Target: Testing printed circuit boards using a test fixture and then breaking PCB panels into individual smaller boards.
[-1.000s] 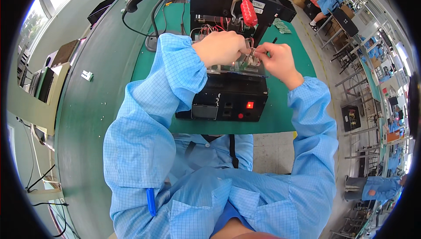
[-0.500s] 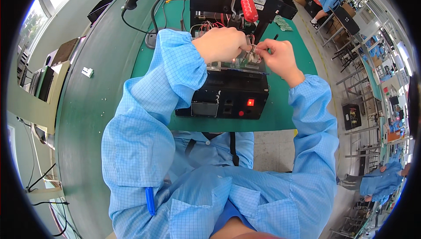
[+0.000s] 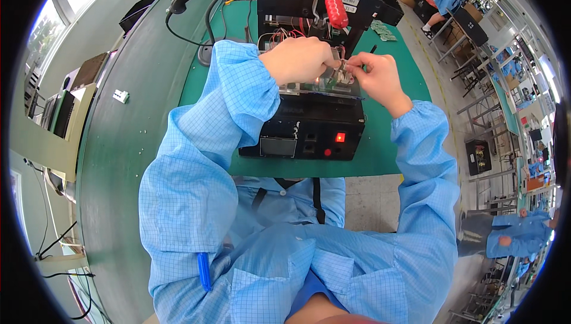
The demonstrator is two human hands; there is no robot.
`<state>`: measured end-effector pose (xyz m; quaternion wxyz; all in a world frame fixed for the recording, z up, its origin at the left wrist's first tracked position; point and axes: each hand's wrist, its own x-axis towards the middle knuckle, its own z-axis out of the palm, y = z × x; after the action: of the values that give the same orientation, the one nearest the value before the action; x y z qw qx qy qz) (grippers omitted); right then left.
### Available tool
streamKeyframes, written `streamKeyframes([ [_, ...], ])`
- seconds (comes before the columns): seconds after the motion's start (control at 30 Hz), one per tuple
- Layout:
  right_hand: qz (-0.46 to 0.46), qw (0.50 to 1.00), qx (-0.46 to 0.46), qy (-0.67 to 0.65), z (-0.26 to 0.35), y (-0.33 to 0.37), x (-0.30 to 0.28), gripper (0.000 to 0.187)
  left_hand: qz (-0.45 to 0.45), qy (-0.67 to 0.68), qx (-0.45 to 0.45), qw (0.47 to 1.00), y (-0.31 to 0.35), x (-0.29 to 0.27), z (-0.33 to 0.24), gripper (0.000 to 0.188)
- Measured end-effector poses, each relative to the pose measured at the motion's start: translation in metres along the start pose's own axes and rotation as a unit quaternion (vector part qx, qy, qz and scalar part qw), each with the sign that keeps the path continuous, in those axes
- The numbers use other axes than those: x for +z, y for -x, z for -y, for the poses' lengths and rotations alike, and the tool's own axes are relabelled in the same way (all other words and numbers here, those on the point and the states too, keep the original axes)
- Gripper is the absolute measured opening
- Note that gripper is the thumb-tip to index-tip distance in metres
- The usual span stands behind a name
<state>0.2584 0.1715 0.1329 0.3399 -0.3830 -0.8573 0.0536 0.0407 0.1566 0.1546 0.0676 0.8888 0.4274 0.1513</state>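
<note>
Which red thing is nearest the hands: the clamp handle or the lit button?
The red clamp handle, upright just behind the hands; the lit red button sits lower, on the black box's front.

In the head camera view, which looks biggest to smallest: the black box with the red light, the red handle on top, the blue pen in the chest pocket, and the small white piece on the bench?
1. Black box, by far the largest.
2. Red handle and blue pen: they look alike in size, and the pen sits nearer the camera, so I won't rank them.
3. Small white piece, the smallest.

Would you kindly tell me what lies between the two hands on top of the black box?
In the head view, a small metallic part sits between the left hand and the right hand, above the black box.
</note>
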Motion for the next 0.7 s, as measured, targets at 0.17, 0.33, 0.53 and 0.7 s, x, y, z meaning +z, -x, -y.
streamKeyframes([
  [0.17,0.004,1.0,0.004,-0.001,0.0001,-0.0002,0.0006,0.003,0.006,-0.008,0.004,1.0,0.0009,-0.0009,-0.0025,0.039],
  [0.33,0.004,1.0,-0.009,-0.002,-0.0011,-0.0037,-0.0025,0.003,-0.012,-0.017,0.022,1.0,0.0015,0.0,0.0002,0.039],
  [0.53,-0.007,1.0,0.001,0.009,-0.0026,0.0006,0.0011,0.003,-0.002,-0.007,0.014,1.0,0.0003,-0.0003,-0.0015,0.038],
  [0.7,0.002,1.0,0.011,-0.008,0.0018,0.0006,0.0002,0.004,0.005,-0.002,0.001,1.0,0.0017,0.0017,0.0005,0.039],
])
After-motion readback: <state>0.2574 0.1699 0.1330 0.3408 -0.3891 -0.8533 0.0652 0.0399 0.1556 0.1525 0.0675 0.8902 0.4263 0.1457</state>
